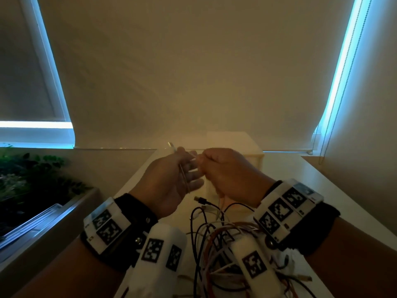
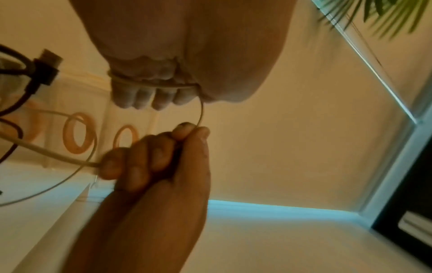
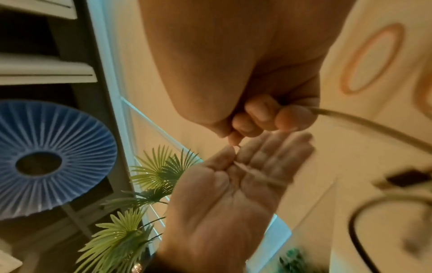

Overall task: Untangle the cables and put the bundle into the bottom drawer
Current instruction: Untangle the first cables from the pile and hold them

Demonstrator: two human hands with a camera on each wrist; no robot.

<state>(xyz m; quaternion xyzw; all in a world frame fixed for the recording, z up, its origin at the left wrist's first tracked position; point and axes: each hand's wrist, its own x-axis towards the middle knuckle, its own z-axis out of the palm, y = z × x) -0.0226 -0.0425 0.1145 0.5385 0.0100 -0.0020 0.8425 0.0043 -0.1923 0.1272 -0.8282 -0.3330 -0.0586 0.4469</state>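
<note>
Both hands are raised over the white table (image 1: 285, 175). My left hand (image 1: 169, 181) is held palm-up with fairly straight fingers (image 3: 275, 157); a thin white cable (image 2: 202, 110) loops across those fingers, and the thumb pinches it against the forefinger. Its end sticks up above the hand. My right hand (image 1: 227, 173) is a fist gripping the same cable (image 3: 350, 122) right next to the left fingertips. Below the wrists lies the tangle of cables (image 1: 217, 235), white, black and orange, with a black USB plug (image 1: 198, 198) on top.
A white drawer unit (image 1: 234, 140) stands behind the hands, with ring handles (image 2: 79, 133) on its drawer fronts. Green plants (image 1: 32, 175) fill a planter at the left. A blind's bead chain (image 1: 335, 104) hangs at the right. A blue pleated disc (image 3: 46, 160) sits by shelves.
</note>
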